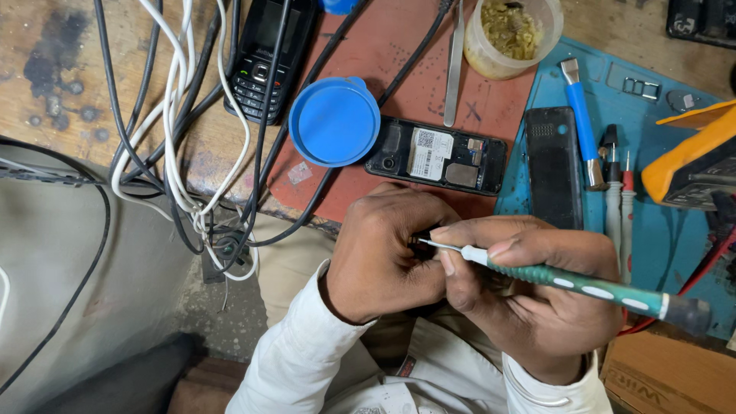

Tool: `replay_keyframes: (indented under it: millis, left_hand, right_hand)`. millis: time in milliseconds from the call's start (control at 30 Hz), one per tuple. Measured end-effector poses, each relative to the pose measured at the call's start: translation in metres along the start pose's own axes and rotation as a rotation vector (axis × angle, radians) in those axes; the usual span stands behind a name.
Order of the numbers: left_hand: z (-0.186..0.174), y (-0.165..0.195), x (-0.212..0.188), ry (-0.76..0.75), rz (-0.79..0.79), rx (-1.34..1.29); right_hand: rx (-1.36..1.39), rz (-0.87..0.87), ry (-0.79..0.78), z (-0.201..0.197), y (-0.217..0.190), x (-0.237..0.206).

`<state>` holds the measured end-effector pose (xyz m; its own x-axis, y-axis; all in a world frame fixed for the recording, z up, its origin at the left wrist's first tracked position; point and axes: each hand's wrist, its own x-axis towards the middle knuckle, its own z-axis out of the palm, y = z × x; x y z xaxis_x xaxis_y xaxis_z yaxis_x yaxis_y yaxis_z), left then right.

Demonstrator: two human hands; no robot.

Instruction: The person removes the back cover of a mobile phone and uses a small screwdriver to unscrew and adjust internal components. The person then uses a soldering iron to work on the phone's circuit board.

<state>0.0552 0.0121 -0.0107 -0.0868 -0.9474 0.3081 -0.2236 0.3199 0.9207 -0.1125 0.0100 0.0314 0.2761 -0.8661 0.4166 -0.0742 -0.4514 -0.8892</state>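
Far left: tangle of white and black cables (180,138) draped over the bench edge. One black keypad phone (264,57) lies under them, face up. One blue round lid (334,121) sits on the red mat (399,54), touching one opened phone body (437,156), back off, insides showing. One pair of metal tweezers (455,61) lies above it, one clear tub (512,31) of yellowish bits beside that.

Left hand (387,257): fist-like, curled inward, knuckles up, clenched around a small dark part, mostly hidden, can't tell what it is. Right hand (529,295): thumb and forefinger pinch the green-handled screwdriver (567,280) near its white collar, thin tip pointing left into the left fist, handle angled out to the right. Both hands are below the bench edge, over the lap.

Right: one black back cover (553,165) on the blue mat (659,238), one blue-handled brush (583,123), two probes (619,207), one orange meter (694,157).
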Motion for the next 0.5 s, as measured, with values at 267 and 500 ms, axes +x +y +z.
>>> replay_keyframes:
  millis: [267, 500]
  left_hand:
    - [0.0008, -0.0004, 0.0002, 0.001, -0.025, -0.011]
    - [0.0012, 0.0007, -0.0009, 0.017, 0.000, 0.036]
  right_hand:
    - [0.053, 0.015, 0.020, 0.0021, 0.0028, -0.0016]
    - [-0.025, 0.051, 0.057, -0.0065, 0.0084, -0.0065]
